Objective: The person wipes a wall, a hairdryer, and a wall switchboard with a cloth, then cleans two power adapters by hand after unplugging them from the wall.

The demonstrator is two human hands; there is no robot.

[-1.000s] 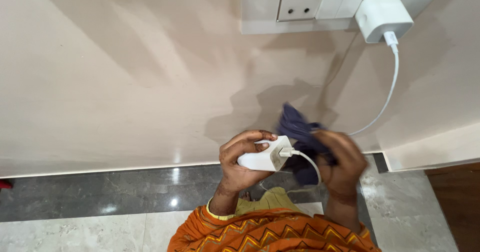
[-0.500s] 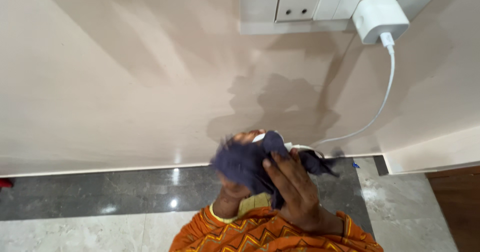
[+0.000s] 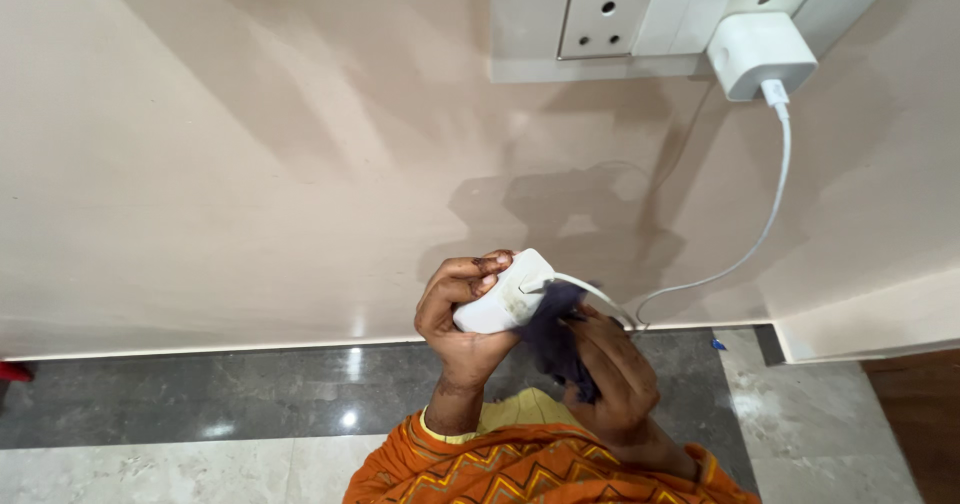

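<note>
I'm looking down at my left hand (image 3: 462, 314), fingers wrapped tight around a white power brick (image 3: 505, 305), which sits well below the wall socket panel (image 3: 640, 19) and a little to its left; my right hand (image 3: 612, 379) is just beside the brick on its right, closed on a dark blue cloth (image 3: 555, 339) that presses against the brick's lower right end; a thin white cable (image 3: 590, 291) leaves the brick's top and loops over the right hand; a second white cable (image 3: 775, 199) hangs from the white charger (image 3: 760, 52) plugged into the panel's right end and curves down toward the brick; orange patterned sleeves (image 3: 520, 464) fill the bottom edge, far below the panel, over the grey and pale floor tiles (image 3: 200, 394).
</note>
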